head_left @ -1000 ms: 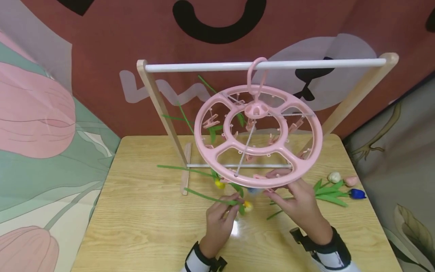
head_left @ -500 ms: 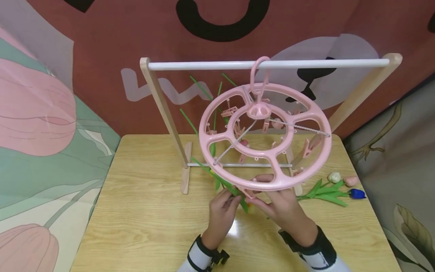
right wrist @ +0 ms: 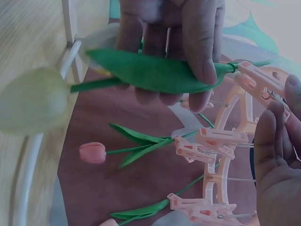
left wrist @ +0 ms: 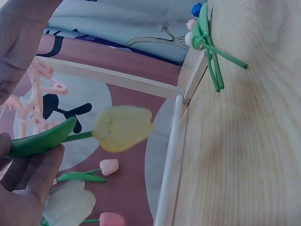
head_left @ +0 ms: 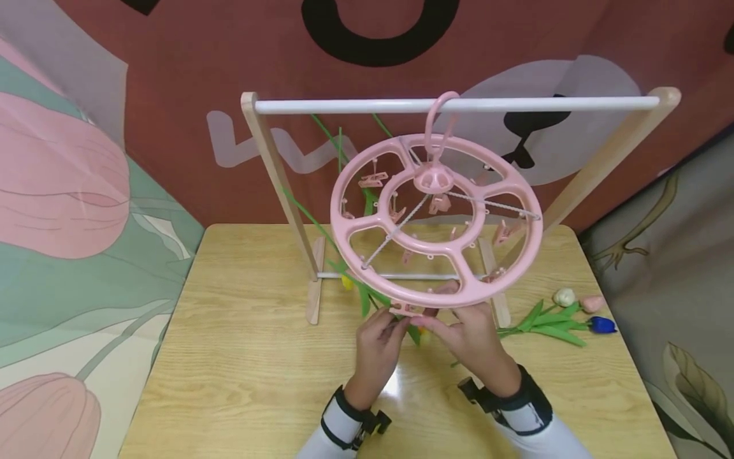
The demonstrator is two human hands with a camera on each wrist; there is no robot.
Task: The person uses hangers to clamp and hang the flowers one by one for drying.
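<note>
My left hand [head_left: 375, 349] pinches an artificial tulip by its green leaf and stem, its pale yellow bloom [left wrist: 123, 128] pointing away from the fingers. My right hand [head_left: 474, 344] grips a pink clothespin [right wrist: 254, 81] on the near rim of a round pink hanger [head_left: 413, 292]. In the right wrist view the clothespin's tip meets the tulip's stem just past the leaf [right wrist: 146, 73]. Other clothespins on the hanger hold tulips, among them one with a pink bloom [right wrist: 92, 153].
The hanger hooks over the white bar [head_left: 344, 107] of a wooden stand [head_left: 275, 166]. Several tulips lie at the table's right, with a blue bloom [head_left: 602, 325], a white one [head_left: 564, 297] and a pink one. A patterned cloth [head_left: 172, 127] covers the wall behind.
The hanger has turned and shifted. My right hand has moved left with the clothespin, up to my left hand. The left hand's tulip has swung its stem upward toward the hanger.
</note>
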